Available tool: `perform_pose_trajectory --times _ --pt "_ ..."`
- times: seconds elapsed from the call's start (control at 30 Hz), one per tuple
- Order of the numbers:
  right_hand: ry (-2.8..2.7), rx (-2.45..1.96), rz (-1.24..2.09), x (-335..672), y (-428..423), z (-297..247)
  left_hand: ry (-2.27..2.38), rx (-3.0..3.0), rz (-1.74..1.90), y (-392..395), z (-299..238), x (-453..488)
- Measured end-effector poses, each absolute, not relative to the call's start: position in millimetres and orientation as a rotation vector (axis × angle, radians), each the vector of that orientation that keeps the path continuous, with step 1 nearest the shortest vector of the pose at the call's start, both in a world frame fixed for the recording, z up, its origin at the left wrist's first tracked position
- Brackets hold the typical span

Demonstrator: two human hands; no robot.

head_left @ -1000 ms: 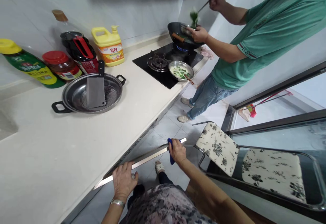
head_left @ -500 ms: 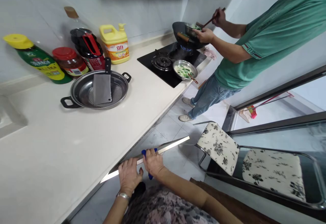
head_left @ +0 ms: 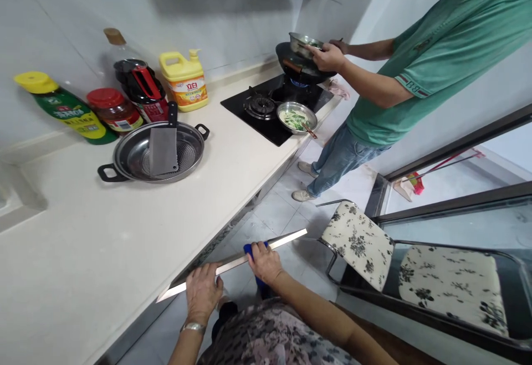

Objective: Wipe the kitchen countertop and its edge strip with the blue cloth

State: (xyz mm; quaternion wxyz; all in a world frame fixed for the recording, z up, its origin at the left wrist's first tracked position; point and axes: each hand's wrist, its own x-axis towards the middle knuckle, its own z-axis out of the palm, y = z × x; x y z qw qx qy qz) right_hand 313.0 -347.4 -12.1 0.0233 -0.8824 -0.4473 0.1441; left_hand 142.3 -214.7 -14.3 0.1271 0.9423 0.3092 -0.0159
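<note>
A long shiny metal strip (head_left: 286,238) runs along the top edge of an open drawer, just below the white counter (head_left: 103,243). My left hand (head_left: 201,293) lies on the strip near its left end, fingers curled over it. My right hand (head_left: 265,262) presses a blue cloth (head_left: 250,250) around the strip near its middle. A silver bracelet sits on my left wrist.
A steel pan (head_left: 124,157) with a cleaver (head_left: 163,146) sits on the counter, with bottles and a yellow jug (head_left: 184,80) behind. Another person in a green shirt (head_left: 424,66) holds a bowl over a wok (head_left: 297,63) at the stove. A floral folding chair (head_left: 359,243) stands right.
My right hand slid the blue cloth left along the strip, then a little back to the right. The other person stopped stirring and lifted a bowl above the wok.
</note>
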Motion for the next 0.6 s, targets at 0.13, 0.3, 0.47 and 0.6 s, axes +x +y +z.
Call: perform_pose_trajectory --times 0.13,0.3,0.47,0.6 --pt "-1.288 -2.808 0.425 352 -373 -10 0.931 2.748 -0.035 -216 -13 144" --pt "-1.195 -2.898 0.399 398 -407 -9 0.934 2.748 -0.037 -215 -13 145" --pt "-1.119 -2.997 0.376 434 -434 -11 0.952 2.728 -0.038 -216 -14 145" --pt "-1.061 -3.057 0.349 440 -430 -10 0.983 2.697 -0.028 -219 -14 146"
